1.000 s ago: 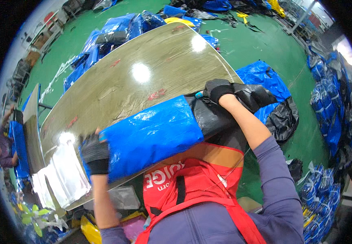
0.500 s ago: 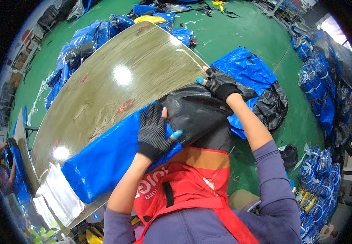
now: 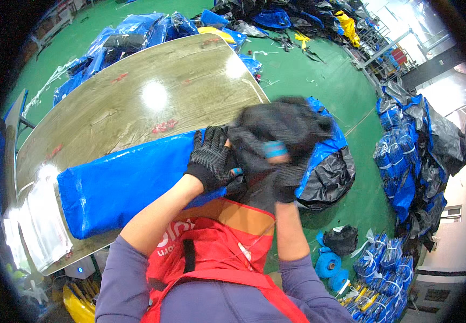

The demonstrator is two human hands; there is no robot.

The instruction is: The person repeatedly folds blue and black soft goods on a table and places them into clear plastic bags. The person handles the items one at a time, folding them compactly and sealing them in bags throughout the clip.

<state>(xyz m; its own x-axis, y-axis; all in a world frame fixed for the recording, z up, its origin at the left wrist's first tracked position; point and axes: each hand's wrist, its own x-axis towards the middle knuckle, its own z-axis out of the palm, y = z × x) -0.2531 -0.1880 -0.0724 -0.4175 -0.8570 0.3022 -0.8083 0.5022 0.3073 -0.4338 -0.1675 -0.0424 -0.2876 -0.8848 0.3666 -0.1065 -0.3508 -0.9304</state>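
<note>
A long folded blue sheet (image 3: 130, 180) of glossy woven plastic lies along the near side of the wood-grain table (image 3: 109, 105). Its right end is black material (image 3: 281, 124), raised and smeared by motion. My left hand (image 3: 211, 159), in a black knit glove, presses flat on the sheet where blue meets black, fingers apart. My gloved right hand (image 3: 289, 180) is blurred. Its thumb, wrapped in blue tape, lies over the raised black material, which it grips; the other fingers are hidden.
Beyond the table's right edge, a blue-and-black bag (image 3: 329, 177) lies on the green floor (image 3: 297, 72). Tied blue bundles (image 3: 386, 269) and blue tape rolls (image 3: 328, 264) sit at the lower right. Blue packs (image 3: 136, 29) line the far side. White material (image 3: 42, 220) covers the table's left end.
My right hand has moved from the table's right edge toward me, lifting the black end of the sheet. My left hand stays flat on the sheet. The whole view has shifted.
</note>
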